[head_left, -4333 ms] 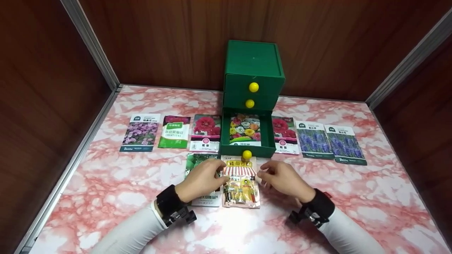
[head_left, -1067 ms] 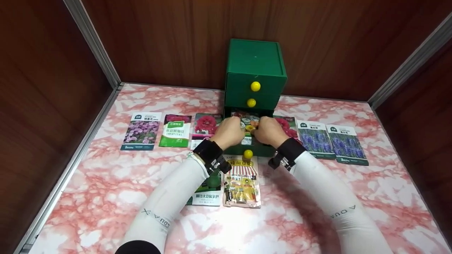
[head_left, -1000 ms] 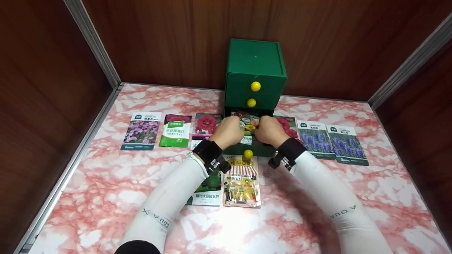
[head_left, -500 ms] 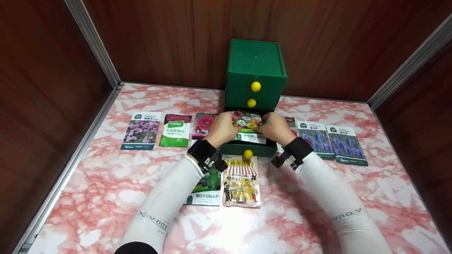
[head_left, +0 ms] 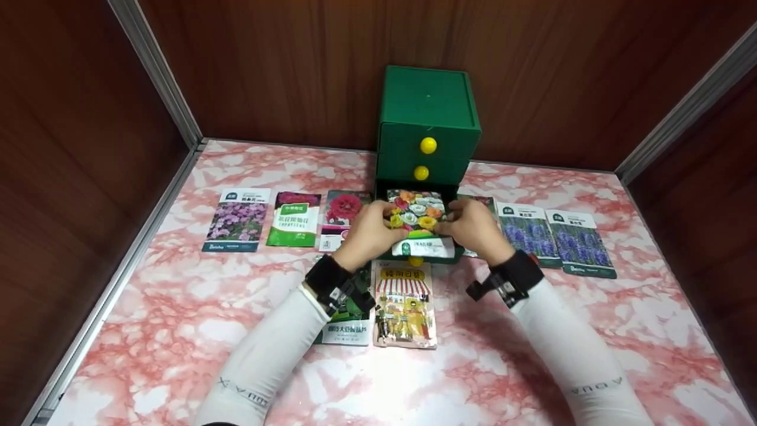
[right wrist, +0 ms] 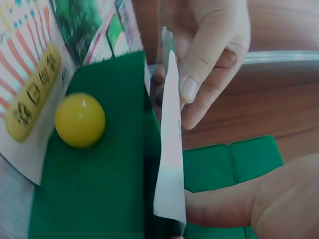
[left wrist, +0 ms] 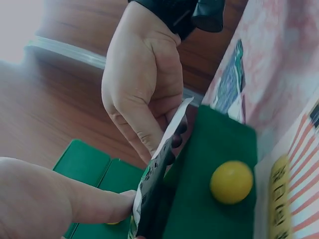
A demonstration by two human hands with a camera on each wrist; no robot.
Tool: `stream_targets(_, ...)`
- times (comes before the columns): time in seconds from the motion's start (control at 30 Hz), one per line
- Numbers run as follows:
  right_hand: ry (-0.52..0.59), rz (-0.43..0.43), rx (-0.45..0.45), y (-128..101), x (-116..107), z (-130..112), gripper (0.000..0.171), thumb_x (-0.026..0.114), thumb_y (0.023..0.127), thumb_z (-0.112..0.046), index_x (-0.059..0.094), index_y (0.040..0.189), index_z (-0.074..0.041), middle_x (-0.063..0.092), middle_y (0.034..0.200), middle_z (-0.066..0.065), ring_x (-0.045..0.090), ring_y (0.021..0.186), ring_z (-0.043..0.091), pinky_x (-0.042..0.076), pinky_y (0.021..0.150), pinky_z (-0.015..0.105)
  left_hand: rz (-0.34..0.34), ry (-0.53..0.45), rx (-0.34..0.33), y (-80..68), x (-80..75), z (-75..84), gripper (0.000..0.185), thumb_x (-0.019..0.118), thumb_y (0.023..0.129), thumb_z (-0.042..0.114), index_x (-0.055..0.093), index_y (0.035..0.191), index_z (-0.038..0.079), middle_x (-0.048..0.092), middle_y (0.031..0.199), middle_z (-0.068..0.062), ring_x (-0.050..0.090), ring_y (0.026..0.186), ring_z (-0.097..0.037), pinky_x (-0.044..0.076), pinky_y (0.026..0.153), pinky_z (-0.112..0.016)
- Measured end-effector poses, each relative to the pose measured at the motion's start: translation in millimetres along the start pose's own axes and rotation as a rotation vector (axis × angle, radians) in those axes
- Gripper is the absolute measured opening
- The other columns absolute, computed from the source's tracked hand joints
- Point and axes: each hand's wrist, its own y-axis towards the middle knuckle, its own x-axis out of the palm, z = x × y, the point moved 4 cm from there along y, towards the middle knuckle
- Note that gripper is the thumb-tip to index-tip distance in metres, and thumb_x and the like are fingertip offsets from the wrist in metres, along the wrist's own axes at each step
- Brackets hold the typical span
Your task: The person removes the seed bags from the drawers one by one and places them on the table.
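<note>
Fingers of the left hand [head_left: 368, 232] and right hand [head_left: 476, 229] are pinched on the mixed-flower seed packet [head_left: 417, 220], lifted just above the open bottom drawer [head_left: 439, 256]; its removal appears nearly complete, setting down remains.

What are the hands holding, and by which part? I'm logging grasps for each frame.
Both hands hold one mixed-flower seed packet above the open bottom drawer: the left hand pinches its left edge, the right hand its right edge.
</note>
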Motion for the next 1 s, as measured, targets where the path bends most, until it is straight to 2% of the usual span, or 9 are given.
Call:
stream_targets(0.13, 0.039, 0.023, -0.019, -18.5, 1.3, 4.5, 0.069, 0.084, 0.098, -0.014, 0.054, 0.152, 0.016, 0.073, 0.118, 0.024, 0.069, 0.107, 0.034, 0.057, 0.101, 0.048, 0.008, -0.064, 0.01, -13.4, 6.5, -1.2, 0.072, 0.085, 0.097, 0.01, 0.051, 0.158, -0.008, 0.062, 0.143, -0.023, 0.067, 0.117, -0.031, 0.061, 0.093, -0.04)
stream_targets(0.27, 0.079, 0.046, -0.023, -35.7, -0.2, 7.2, 0.068, 0.085, 0.097, -0.012, 0.055, 0.152, 0.016, 0.073, 0.114, 0.021, 0.071, 0.104, 0.031, 0.056, 0.088, 0.033, 0.005, -0.076, 0.014, -26.1, 13.7, -1.7, 0.076, 0.087, 0.095, 0.009, 0.049, 0.16, -0.007, 0.06, 0.137, -0.02, 0.064, 0.114, -0.028, 0.061, 0.091, -0.038)
stream_targets(0.37, 0.096, 0.059, -0.03, -47.5, -3.5, 7.8, 0.067, 0.085, 0.097, -0.011, 0.056, 0.152, 0.014, 0.073, 0.111, 0.019, 0.068, 0.099, 0.028, 0.052, 0.08, 0.027, -0.01, -0.085, 0.027, -34.7, 17.9, -1.1, 0.077, 0.086, 0.096, 0.01, 0.049, 0.161, -0.006, 0.058, 0.134, -0.018, 0.062, 0.111, -0.025, 0.059, 0.09, -0.037)
stream_targets(0.7, 0.132, 0.035, -0.019, -84.3, -7.6, 20.0, 0.066, 0.086, 0.098, -0.012, 0.058, 0.153, 0.008, 0.07, 0.112, 0.017, 0.064, 0.095, 0.025, 0.055, 0.072, 0.026, -0.071, -0.145, 0.087, -64.4, 30.8, 9.3, 0.077, 0.084, 0.098, 0.007, 0.046, 0.164, -0.005, 0.053, 0.125, -0.01, 0.06, 0.104, -0.019, 0.059, 0.089, -0.03)
stream_targets(1.0, 0.18, 0.032, 0.049, -116.0, -9.3, 47.2, 0.065, 0.087, 0.098, -0.015, 0.057, 0.151, 0.006, 0.067, 0.112, 0.017, 0.061, 0.093, 0.024, 0.051, 0.072, 0.026, -0.14, -0.116, 0.078, -86.1, 58.9, 10.6, 0.079, 0.083, 0.097, 0.007, 0.045, 0.167, 0.001, 0.052, 0.127, -0.006, 0.061, 0.1, -0.015, 0.06, 0.084, -0.026)
